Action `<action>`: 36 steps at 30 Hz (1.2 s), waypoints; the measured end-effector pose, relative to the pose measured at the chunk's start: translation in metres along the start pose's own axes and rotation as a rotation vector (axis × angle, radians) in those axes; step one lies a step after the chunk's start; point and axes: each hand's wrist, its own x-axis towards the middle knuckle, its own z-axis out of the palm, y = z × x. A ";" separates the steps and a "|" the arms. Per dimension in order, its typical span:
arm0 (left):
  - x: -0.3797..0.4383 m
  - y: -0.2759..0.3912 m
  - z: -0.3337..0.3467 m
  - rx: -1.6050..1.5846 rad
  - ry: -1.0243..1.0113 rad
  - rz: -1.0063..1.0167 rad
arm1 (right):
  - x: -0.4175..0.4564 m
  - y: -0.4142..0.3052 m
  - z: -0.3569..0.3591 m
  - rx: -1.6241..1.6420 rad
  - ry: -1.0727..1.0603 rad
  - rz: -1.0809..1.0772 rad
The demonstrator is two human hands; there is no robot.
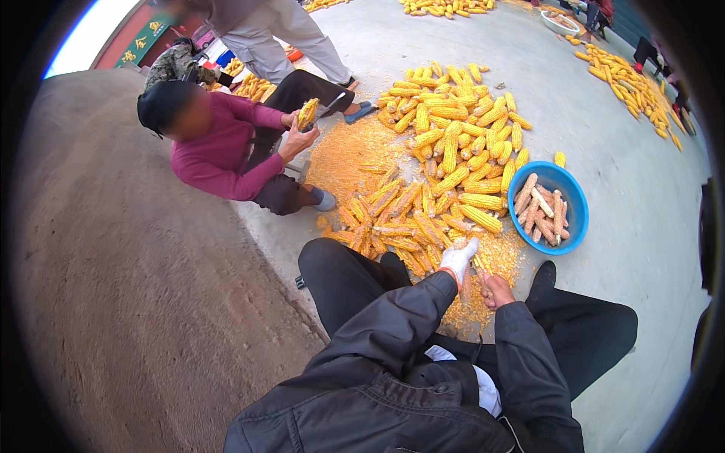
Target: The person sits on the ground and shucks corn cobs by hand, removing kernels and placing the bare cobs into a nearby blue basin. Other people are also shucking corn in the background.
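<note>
My left hand, in a white knitted glove with an orange cuff, is closed around a mostly bare corn cob. Close to its right, my bare right hand grips a partly shelled ear of corn that still carries yellow kernels. The two pieces are side by side; whether they touch is hard to tell. Loose kernels cover the floor beneath and around both hands. Just beyond lies a heap of partly shelled ears, which runs into a larger pile of full yellow ears.
A blue plastic basin with stripped cobs stands at right. On the left sits a person in a magenta top, holding an ear and a tool. Another person stands behind. More corn lies far right.
</note>
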 end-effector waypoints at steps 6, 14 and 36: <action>-0.013 0.008 0.011 -0.215 -0.087 -0.005 | 0.010 0.016 -0.009 -1.032 0.433 -0.713; 0.013 -0.006 -0.005 0.022 0.202 0.035 | 0.036 0.040 0.002 -0.402 0.128 -0.499; 0.010 -0.007 -0.001 -0.268 0.028 -0.105 | 0.022 0.023 0.003 -0.029 0.058 -0.112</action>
